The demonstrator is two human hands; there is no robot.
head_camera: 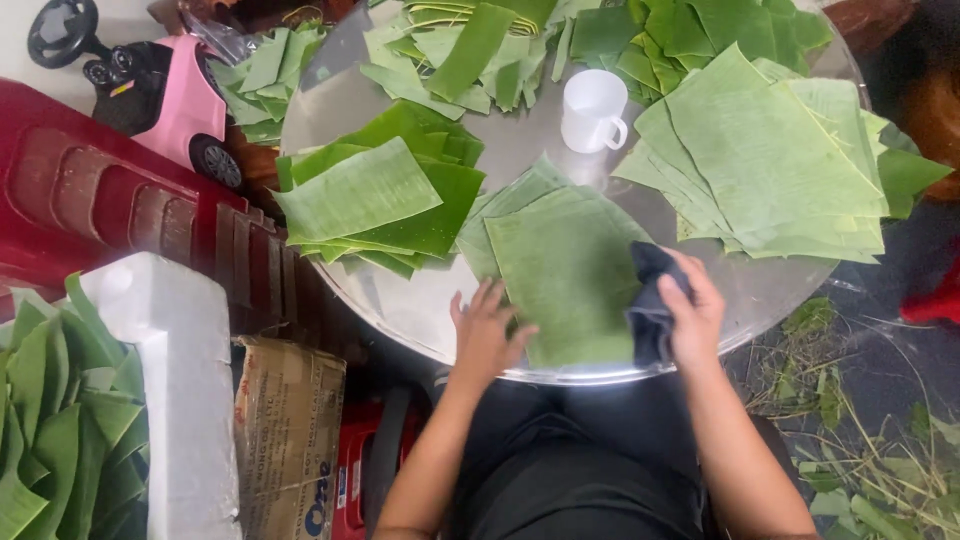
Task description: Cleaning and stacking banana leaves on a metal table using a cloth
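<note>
A rectangular green banana leaf piece (568, 270) lies flat at the near edge of a round shiny metal table (400, 300). My left hand (487, 335) presses flat on the leaf's near left corner, fingers spread. My right hand (693, 312) grips a dark blue cloth (650, 300) and holds it against the leaf's right edge. More leaf pieces lie under this one.
Stacks of cut leaves lie on the table: one at the left (385, 195), a large one at the right (775, 160), more at the back (480, 55). A white mug (593, 110) stands mid-table. A white foam box (170, 390), a cardboard box (288, 440) and a pink toy car (180, 100) are at the left.
</note>
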